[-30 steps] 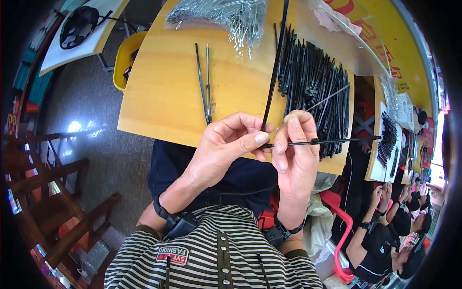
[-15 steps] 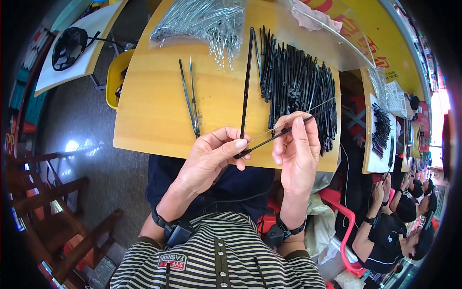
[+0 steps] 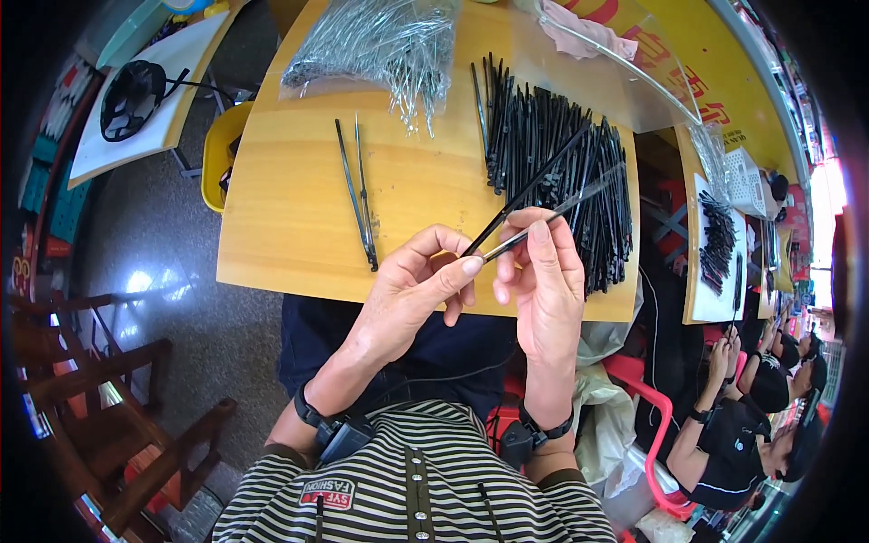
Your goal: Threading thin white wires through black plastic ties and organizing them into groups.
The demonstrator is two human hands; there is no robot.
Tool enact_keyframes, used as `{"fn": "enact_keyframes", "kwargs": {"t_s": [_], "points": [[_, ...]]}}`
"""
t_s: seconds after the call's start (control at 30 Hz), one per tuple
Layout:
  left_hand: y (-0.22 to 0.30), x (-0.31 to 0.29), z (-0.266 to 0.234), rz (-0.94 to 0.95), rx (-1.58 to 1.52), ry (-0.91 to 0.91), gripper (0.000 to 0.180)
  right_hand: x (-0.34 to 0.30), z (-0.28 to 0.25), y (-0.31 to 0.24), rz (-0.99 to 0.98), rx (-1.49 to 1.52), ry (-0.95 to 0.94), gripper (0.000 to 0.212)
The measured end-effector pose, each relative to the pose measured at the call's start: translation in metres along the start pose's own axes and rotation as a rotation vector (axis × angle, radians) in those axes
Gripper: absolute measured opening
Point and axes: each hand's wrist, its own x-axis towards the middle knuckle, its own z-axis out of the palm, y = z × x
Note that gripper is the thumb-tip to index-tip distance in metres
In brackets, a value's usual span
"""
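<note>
My left hand (image 3: 418, 282) pinches the lower end of a slim black rod (image 3: 534, 181), which slants up to the right over the pile. From the same fingertips runs a second thin rod, dark with a silvery wire (image 3: 507, 245) along it. My right hand (image 3: 547, 271) grips this second rod between thumb and fingers. Its blurred far end sticks out past the hand. Where the two rods meet is hidden by my left fingers. Left of my hands, a similar V-shaped pair of thin rods (image 3: 365, 208) lies on the table.
Behind my right hand lies a heap of black rods (image 3: 543, 136) on the wooden table (image 3: 272, 199). A clear bag of silvery wires (image 3: 371, 54) sits at the far edge, beside a clear plastic sheet (image 3: 625, 72). Other people (image 3: 724, 434) work at a table on the right.
The upright black rod has swung down to the right, nearly alongside the second rod. My hands have drawn slightly closer together, and the wire now lies close against its rod.
</note>
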Motion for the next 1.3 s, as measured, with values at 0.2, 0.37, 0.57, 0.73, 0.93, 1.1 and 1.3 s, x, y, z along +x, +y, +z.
{"fn": "enact_keyframes", "kwargs": {"t_s": [0.2, 0.37, 0.57, 0.73, 0.93, 1.1, 1.3], "points": [[0.001, -0.001, 0.0, 0.005, 0.027, 0.043, 0.012, 0.0, 0.0, 0.001, 0.009, 0.033, -0.041, 0.028], [0.0, -0.001, -0.002, 0.048, 0.076, 0.086, 0.008, 0.0, 0.002, 0.0, 0.027, 0.029, -0.069, 0.031], [-0.004, 0.0, -0.001, 0.186, 0.181, 0.096, 0.008, 0.0, 0.005, 0.003, -0.004, 0.01, -0.053, 0.022], [-0.008, -0.001, -0.003, 0.232, 0.245, 0.09, 0.008, 0.001, 0.006, 0.007, -0.025, -0.022, -0.03, 0.018], [0.001, -0.001, 0.001, 0.107, 0.19, 0.089, 0.008, 0.003, 0.008, 0.005, -0.005, -0.069, -0.003, 0.014], [0.004, 0.001, 0.003, 0.071, 0.185, 0.087, 0.011, 0.006, 0.005, 0.009, -0.027, -0.104, -0.052, 0.013], [0.003, 0.004, -0.002, 0.075, 0.161, 0.126, 0.017, 0.007, 0.012, 0.01, -0.041, -0.117, -0.024, 0.014]]}}
